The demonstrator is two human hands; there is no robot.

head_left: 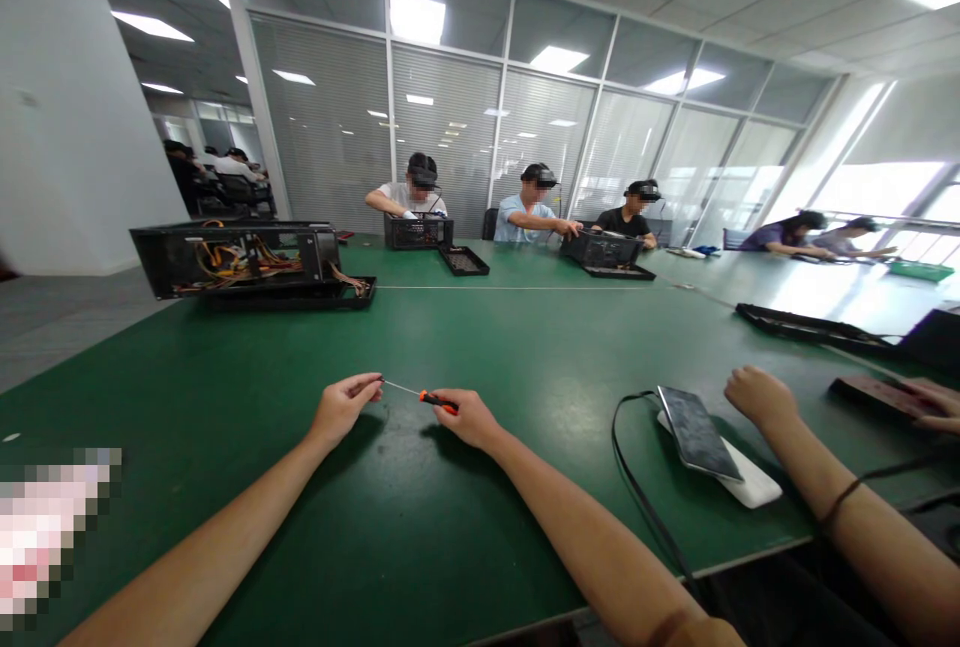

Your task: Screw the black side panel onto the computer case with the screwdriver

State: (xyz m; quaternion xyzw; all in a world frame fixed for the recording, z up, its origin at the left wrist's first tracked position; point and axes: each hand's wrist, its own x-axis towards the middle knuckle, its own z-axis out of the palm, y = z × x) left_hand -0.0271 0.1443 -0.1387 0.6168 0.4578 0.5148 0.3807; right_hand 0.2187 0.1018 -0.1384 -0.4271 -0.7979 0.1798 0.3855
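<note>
My right hand (466, 419) grips a screwdriver (430, 398) by its black and orange handle. Its thin metal shaft points left, toward my left hand (345, 407). The fingers of that hand are pinched together at the screwdriver's tip. A tiny dark bit shows at the fingertips, too small to name. Both hands are held just above the green table (420, 527). Farther off at the left, an opened black computer case (240, 262) with coloured cables inside lies on its side, with a black panel (300, 295) under it.
To the right, a phone (694, 432) lies on a white block (757, 489) with a black cable (626, 457) beside it. A co-worker's arm (817, 467) rests close by. Across the table, several people work on black cases (604, 249). A blurred patch (52, 537) covers something at left.
</note>
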